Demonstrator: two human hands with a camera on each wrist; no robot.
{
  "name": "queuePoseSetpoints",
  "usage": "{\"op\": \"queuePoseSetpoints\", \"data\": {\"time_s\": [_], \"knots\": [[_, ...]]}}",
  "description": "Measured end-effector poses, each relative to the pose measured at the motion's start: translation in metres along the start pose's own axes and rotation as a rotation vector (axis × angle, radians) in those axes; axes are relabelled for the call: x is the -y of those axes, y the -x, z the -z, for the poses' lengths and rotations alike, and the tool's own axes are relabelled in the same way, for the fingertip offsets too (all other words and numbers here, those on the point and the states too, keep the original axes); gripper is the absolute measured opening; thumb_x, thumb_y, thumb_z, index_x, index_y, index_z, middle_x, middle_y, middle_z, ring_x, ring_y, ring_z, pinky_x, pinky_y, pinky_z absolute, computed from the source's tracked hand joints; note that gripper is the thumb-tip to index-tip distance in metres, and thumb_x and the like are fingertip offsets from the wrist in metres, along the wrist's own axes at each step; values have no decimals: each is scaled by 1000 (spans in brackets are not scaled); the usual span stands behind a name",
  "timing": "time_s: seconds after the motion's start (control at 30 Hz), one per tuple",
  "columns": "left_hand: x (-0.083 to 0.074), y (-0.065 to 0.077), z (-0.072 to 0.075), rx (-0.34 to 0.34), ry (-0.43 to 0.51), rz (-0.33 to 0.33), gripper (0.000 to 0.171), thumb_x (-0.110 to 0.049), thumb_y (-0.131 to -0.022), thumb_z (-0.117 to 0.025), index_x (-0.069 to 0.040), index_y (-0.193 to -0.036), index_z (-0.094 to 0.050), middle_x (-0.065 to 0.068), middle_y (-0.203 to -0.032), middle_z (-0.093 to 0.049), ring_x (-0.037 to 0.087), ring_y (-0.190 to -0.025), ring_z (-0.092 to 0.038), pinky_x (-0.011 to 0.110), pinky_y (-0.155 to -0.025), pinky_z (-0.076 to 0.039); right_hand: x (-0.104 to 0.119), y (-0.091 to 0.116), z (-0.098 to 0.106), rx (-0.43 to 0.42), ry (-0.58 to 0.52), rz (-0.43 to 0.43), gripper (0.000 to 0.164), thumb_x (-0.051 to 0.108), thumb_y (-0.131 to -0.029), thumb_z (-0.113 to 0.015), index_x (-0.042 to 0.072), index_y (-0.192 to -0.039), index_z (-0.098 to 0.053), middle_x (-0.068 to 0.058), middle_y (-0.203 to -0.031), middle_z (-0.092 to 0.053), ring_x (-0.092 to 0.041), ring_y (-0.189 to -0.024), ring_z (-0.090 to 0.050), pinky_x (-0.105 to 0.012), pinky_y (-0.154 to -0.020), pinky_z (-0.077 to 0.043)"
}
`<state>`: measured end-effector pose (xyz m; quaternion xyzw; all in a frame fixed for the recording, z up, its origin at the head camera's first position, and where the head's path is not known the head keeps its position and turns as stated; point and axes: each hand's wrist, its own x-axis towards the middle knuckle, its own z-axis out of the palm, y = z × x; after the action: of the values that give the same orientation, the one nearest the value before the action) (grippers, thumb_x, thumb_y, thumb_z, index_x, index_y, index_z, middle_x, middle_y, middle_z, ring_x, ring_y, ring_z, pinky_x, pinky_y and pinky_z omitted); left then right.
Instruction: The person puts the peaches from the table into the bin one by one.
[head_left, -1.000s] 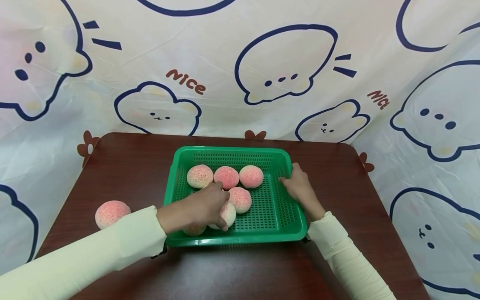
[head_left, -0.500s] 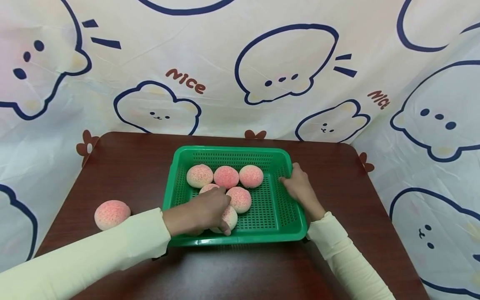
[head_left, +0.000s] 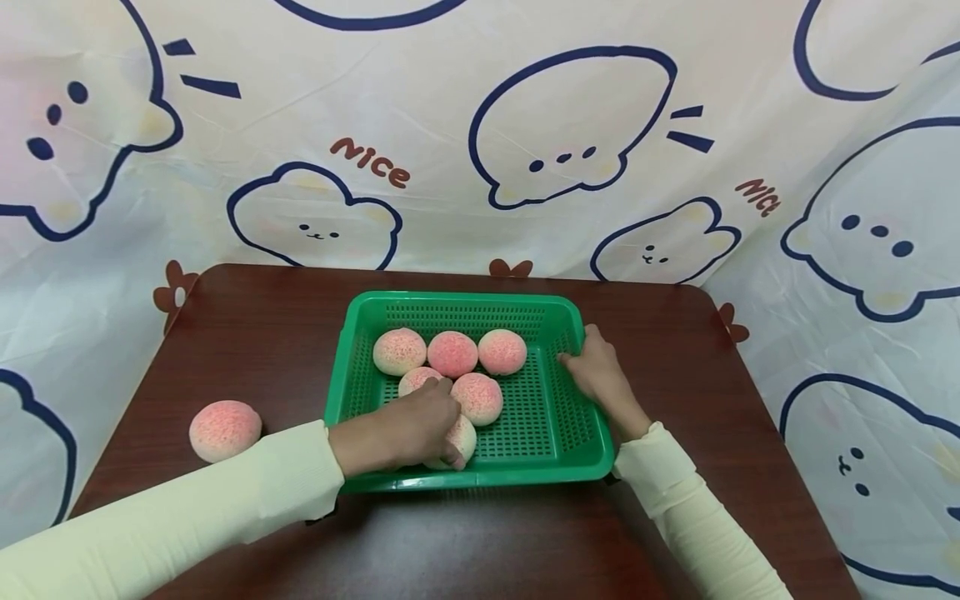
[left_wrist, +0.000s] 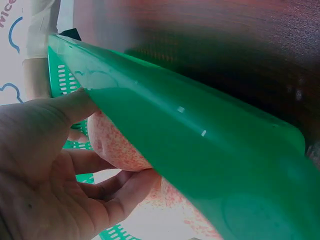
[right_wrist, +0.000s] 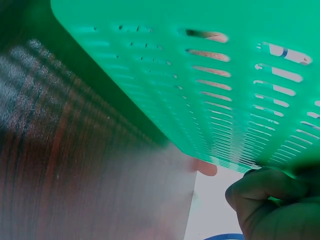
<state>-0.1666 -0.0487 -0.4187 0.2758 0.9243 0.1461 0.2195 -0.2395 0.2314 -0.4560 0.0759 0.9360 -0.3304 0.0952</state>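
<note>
A green plastic basket (head_left: 480,481) with slotted walls stands on the table, several pink-and-cream speckled peaches in it. My left hand (head_left: 420,423) reaches over its near left rim and holds a peach (head_left: 462,438) low by the near wall. Thumb and fingers curl round a speckled peach (left_wrist: 115,142) in the left wrist view, part of it hidden by the basket wall. Just beyond the knuckles lie two more, a pale peach (head_left: 420,380) and a pinker peach (head_left: 477,399). My right hand (head_left: 602,373) grips the basket's right rim, its thumb inside.
Along the back of the basket sit three peaches in a row, the middle peach (head_left: 453,354) the pinkest. One larger peach (head_left: 225,431) lies on the brown table (head_left: 277,333) left of the basket, beside my left sleeve. A printed cloth (head_left: 435,100) hangs behind the table.
My left hand has shifted slightly right and nearer along with the peach it holds, uncovering the pale peach behind it. My right hand and the basket stay put.
</note>
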Motion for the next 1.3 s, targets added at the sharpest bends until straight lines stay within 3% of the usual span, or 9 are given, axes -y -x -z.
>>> {"op": "queuePoseSetpoints", "data": {"time_s": [0.17,0.23,0.4,0.47,0.57,0.67,0.77,1.0,1.3], "knots": [[-1,0,1,19,-2,2,35,-35,-80,-87,-12,-70,-63,20,-121,-60,29,-106,-55,39,-76,-54,1,0,0,-3,-5,2,50,19,-100,-61,-4,-140,-39,-28,-122,-63,-39,-105,-69,-52,-84,-60],[-1,0,3,31,-3,0,33,-31,-82,-85,-10,-69,-63,23,-130,-59,35,-119,-56,44,-85,-56,1,1,0,-5,-7,2,51,19,-100,-61,-4,-140,-39,-28,-123,-63,-40,-105,-70,-52,-84,-60],[-1,-1,4,63,11,3,34,-21,-87,-79,-9,-61,-60,30,-152,-45,47,-146,-39,55,-108,-47,2,1,0,-6,-11,7,51,19,-100,-61,-3,-140,-40,-28,-124,-63,-40,-106,-69,-53,-85,-59],[-2,-2,4,52,12,-2,35,-18,-84,-81,-9,-59,-59,29,-142,-55,45,-138,-49,51,-103,-51,2,0,0,-6,-12,10,50,19,-100,-61,-3,-140,-40,-28,-124,-63,-40,-106,-69,-53,-85,-59],[-2,-4,3,13,-12,-24,37,-13,-77,-87,-10,-57,-56,19,-101,-68,33,-102,-64,38,-84,-52,3,0,0,-7,-14,15,50,19,-100,-61,-3,-140,-40,-28,-124,-63,-40,-106,-69,-53,-85,-59],[-2,-6,3,-19,-38,-45,39,-11,-72,-90,-10,-56,-54,7,-69,-56,22,-73,-52,32,-69,-42,3,0,0,-8,-15,18,50,18,-100,-61,-4,-140,-40,-28,-124,-63,-40,-105,-69,-53,-83,-60],[-3,-6,3,-19,-53,-40,38,-12,-71,-90,-10,-58,-54,5,-69,-53,20,-69,-48,31,-67,-39,2,0,0,-9,-16,19,50,18,-100,-61,-4,-140,-40,-28,-123,-63,-40,-105,-70,-52,-83,-60],[-5,-5,2,-1,-34,0,33,-14,-73,-91,-10,-64,-59,17,-102,-66,24,-82,-55,34,-70,-49,2,0,-1,-5,-8,8,50,18,-101,-60,-4,-140,-40,-28,-124,-62,-40,-107,-69,-52,-84,-59],[3,-1,3,-49,74,-54,40,-11,-70,-90,-13,-54,-53,5,-79,-54,18,-74,-46,31,-65,-41,0,1,0,5,-11,-13,51,19,-101,-60,-4,-141,-39,-29,-124,-62,-41,-107,-69,-53,-85,-60]]}}
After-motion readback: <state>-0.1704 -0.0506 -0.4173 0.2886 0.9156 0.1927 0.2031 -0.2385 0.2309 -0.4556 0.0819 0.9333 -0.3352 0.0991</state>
